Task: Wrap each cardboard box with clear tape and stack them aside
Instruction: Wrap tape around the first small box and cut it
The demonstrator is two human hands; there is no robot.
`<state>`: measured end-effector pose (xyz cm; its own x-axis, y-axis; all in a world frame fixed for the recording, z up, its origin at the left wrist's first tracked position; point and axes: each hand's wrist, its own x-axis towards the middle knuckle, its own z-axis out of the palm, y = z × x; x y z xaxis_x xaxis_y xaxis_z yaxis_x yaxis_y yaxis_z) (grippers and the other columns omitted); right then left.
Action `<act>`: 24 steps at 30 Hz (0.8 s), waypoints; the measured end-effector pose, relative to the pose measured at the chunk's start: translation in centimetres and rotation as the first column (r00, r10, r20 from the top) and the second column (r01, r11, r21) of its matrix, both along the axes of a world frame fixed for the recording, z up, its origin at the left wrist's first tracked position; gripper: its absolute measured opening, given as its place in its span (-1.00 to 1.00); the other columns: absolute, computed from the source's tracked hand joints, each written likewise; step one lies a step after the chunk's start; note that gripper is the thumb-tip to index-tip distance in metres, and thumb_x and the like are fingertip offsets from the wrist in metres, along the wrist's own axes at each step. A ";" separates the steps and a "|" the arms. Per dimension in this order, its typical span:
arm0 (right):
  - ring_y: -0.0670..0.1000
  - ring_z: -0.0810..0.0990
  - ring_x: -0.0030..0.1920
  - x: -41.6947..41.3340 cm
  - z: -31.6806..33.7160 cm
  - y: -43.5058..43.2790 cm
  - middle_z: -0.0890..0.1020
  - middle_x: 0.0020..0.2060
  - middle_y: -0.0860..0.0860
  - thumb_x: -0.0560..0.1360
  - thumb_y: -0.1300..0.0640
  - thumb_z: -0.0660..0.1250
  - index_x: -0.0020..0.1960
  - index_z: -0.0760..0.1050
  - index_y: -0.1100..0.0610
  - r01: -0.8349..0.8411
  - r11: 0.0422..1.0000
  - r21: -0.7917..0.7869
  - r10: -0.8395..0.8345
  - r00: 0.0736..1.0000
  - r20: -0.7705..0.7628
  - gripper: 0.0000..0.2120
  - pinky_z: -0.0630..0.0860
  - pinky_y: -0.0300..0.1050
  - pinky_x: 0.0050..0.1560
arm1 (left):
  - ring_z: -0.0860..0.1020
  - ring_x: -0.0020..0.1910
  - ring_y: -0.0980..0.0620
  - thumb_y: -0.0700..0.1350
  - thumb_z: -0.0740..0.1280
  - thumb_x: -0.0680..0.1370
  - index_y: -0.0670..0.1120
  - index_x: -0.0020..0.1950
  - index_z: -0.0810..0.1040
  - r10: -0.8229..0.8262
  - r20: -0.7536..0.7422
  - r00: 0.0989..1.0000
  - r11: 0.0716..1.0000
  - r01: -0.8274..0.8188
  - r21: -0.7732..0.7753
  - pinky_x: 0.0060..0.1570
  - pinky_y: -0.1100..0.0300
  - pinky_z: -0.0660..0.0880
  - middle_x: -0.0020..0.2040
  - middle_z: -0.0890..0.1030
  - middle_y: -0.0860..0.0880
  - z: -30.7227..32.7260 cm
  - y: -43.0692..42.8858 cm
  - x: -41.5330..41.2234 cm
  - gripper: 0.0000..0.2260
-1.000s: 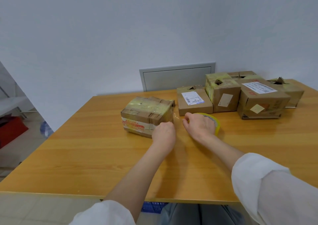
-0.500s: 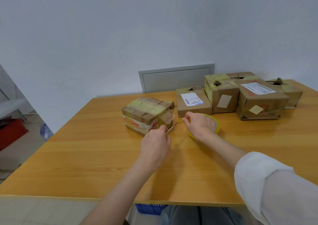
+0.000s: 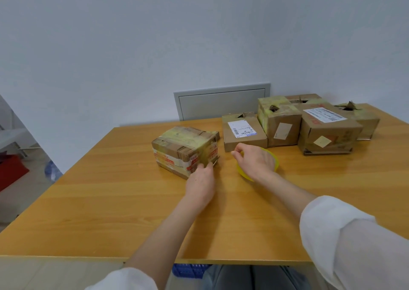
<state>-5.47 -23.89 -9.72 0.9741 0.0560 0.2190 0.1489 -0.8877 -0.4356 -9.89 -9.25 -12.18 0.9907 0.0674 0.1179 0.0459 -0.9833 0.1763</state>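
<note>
The box (image 3: 184,148) sits corner-on on the table (image 3: 110,201), touching the left hand (image 3: 200,185); its fingers (image 3: 202,168) press the near right face, seemingly pinching a small blade (image 3: 215,160); the right hand (image 3: 254,161), just beside it, grips the tape roll (image 3: 243,175), thumb and forefinger pinched; the left hand is nearer.

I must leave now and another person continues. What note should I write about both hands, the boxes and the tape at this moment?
Left hand: fingers at the near right corner of the taped box; a thin grey thing pokes out beside them, unclear what.
Right hand: curled over the yellow tape roll on the table.
Done: this box carries tape on top and sides.
To do: probably set it aside; five other boxes sit grouped far right; which need tape I cannot tell.
</note>
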 end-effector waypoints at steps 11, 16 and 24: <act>0.03 0.42 -0.21 -0.7 0.1 -3.1 0.35 -0.39 -0.14 0.51 0.11 0.24 -0.08 0.45 -0.06 -0.140 0.973 0.182 0.127 0.989 0.078 -0.93 0.29 -0.12 -0.35 | 0.49 0.17 0.03 -0.08 0.32 0.55 -0.02 0.32 0.49 -0.152 0.371 0.916 0.933 0.256 -0.251 0.09 0.12 0.48 0.17 0.54 0.02 3.6 -2.2 1.6 -0.67; 0.01 0.40 -0.20 -1.1 -0.3 -4.5 0.35 -0.37 -0.14 0.52 0.10 0.27 -0.10 0.40 -0.07 -0.210 0.950 0.230 0.193 0.977 0.094 -0.92 0.26 -0.11 -0.34 | 0.54 0.18 0.08 -0.11 0.38 0.51 -0.03 0.26 0.58 -0.265 0.254 0.930 0.844 0.351 -0.405 0.22 0.10 0.46 0.16 0.62 0.03 3.6 -4.5 3.0 -0.69; -0.12 0.39 -0.27 -1.4 0.1 -5.8 0.42 -0.32 -0.16 0.59 0.09 0.21 -0.08 0.41 -0.02 -0.324 0.904 0.280 0.316 0.946 0.075 -0.92 0.34 -0.09 -0.24 | 0.60 -0.08 0.05 -0.15 0.42 0.50 -0.05 -0.02 0.69 -0.225 0.150 0.963 0.586 0.257 -0.769 0.01 0.12 0.57 -0.12 0.69 -0.04 4.4 -5.0 3.8 -0.91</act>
<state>-6.92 -29.68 -9.64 0.9077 0.2950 0.2984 0.4195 -0.6295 -0.6541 -6.06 -14.21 -7.77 0.9812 -0.0920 0.1698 -0.1930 -0.4494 0.8722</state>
